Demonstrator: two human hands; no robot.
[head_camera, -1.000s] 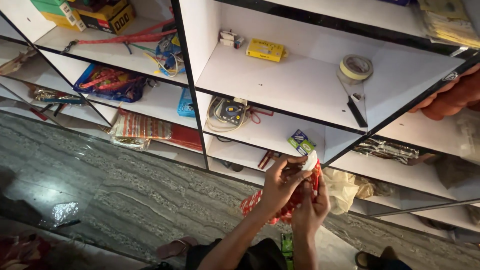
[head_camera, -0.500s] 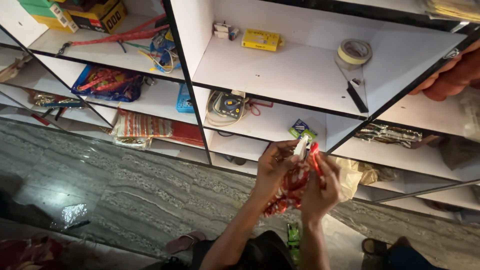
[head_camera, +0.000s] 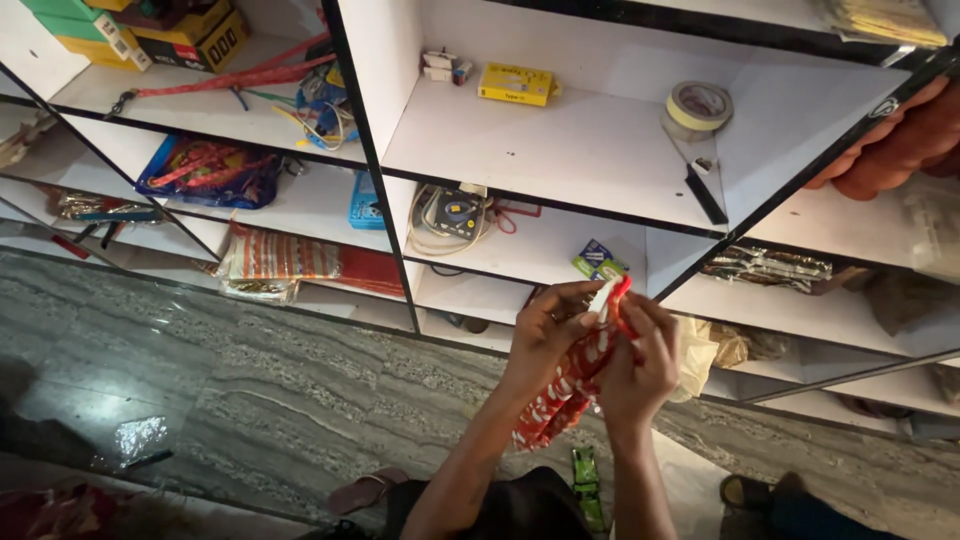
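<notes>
A: Since a second ago we have lifted the red-and-white patterned band a little higher in front of the shelves, and our two hands have drawn closer together around its top end.

B: Yes. Our left hand is closed on the upper part of the band, thumb and fingers pinched near the small white piece that sticks up at the top. Our right hand is wrapped round the band from the other side, fingers curled against it.

A: So both hands are clamped on it, and the rest hangs down between our forearms, free of the white shelf behind.

B: We judge that we are working at the band's top end, fiddling with that white piece; whether we are fastening or undoing it we cannot tell.

A: The next move, as we read it, calls for a fine pinch at the tip while the other hand keeps the band taut and steady.

B: The roll of tape and the yellow box sit on the shelf above, well apart from our hands.
</notes>
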